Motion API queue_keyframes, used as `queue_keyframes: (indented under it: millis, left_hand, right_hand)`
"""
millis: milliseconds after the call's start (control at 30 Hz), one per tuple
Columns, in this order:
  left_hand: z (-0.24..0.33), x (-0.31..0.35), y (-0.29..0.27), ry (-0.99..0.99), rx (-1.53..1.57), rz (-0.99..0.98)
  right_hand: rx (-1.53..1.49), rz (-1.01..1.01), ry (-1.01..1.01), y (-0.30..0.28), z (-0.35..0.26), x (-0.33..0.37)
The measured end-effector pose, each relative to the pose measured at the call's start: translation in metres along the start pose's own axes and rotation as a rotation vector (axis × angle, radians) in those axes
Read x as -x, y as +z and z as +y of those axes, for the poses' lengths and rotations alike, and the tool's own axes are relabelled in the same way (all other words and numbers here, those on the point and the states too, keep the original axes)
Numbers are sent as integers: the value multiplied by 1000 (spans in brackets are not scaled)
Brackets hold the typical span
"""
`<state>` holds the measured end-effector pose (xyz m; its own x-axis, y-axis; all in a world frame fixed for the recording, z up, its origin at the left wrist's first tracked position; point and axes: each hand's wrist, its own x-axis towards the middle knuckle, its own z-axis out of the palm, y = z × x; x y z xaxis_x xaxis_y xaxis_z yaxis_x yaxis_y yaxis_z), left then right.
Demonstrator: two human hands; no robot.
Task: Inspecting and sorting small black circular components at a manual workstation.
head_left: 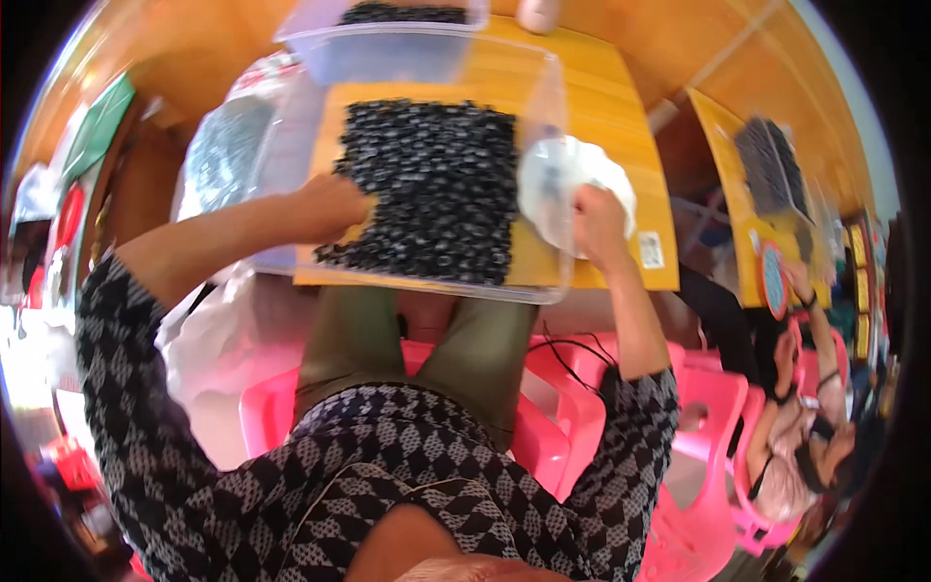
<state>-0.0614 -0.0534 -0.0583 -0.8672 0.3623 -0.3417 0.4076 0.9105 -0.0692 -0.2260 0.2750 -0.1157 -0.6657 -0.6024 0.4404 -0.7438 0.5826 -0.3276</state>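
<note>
A wide clear plastic bin (pixel 555 97) lies in front of me with many small, dark, shiny pieces (pixel 436 184) spread over its bottom. My left hand (pixel 335 207) is closed inside the bin, at the left edge of the dark pieces. Its fingers point down out of sight, so what they hold, if anything, is hidden. At the bin's right side is a round white dish (pixel 616 175), partly seen through the bin wall. Over the dish, my right hand (pixel 599 221) is curled closed; I cannot make out anything in its fingers.
Beyond the bin stands a second clear bin (pixel 388 58) with dark pieces. The yellow table (pixel 621 116) carries both. A clear plastic bag (pixel 228 150) bulges at the left. Pink chairs (pixel 703 427) surround me; a person (pixel 795 446) sits at another table on the right.
</note>
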Motion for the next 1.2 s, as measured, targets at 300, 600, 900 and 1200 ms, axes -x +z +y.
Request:
queue_keyframes:
  millis: [300, 600, 900, 1200]
  left_hand:
    - [-24, -6, -17, -88, 419, 221]
    - [9, -19, -9, -111, 140, -63]
    - [-7, -27, -14, -225, 206, -93]
    - [-6, -34, -9, -277, 388, -72]
  right_hand:
    - [-498, 7, 354, -30, 3, 11]
    - [-740, 161, 542, -50, -10, 22]
    - [-810, 222, 568, -64, -37, 27]
    - [-845, 250, 552, -73, -56, 34]
